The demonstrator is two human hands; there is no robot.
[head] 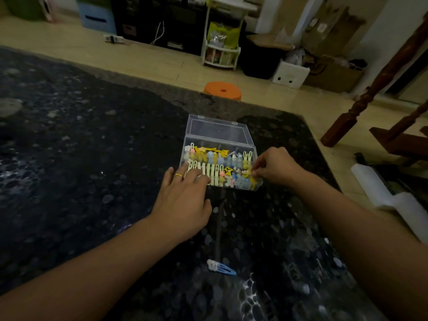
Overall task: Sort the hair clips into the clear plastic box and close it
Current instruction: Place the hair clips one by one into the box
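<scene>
The clear plastic box [253,151] stands on the dark stone table with its lid [217,128] tipped back open. Several yellow, cream and blue hair clips [222,163] fill its compartments. My left hand [183,200] lies at the box's near left corner, fingers stretched out over the cream clips. My right hand [274,166] is at the near right corner, its fingertips pinching a small yellow clip [247,173] inside the box. One blue hair clip with a white charm [221,267] lies loose on the table, nearer to me than both hands.
The dark speckled table [92,158] ends just behind the box and to the right. An orange stool [222,90] stands beyond the far edge. White foam pieces [393,198] lie at the right, past the table edge. A wooden post [379,82] rises at the far right.
</scene>
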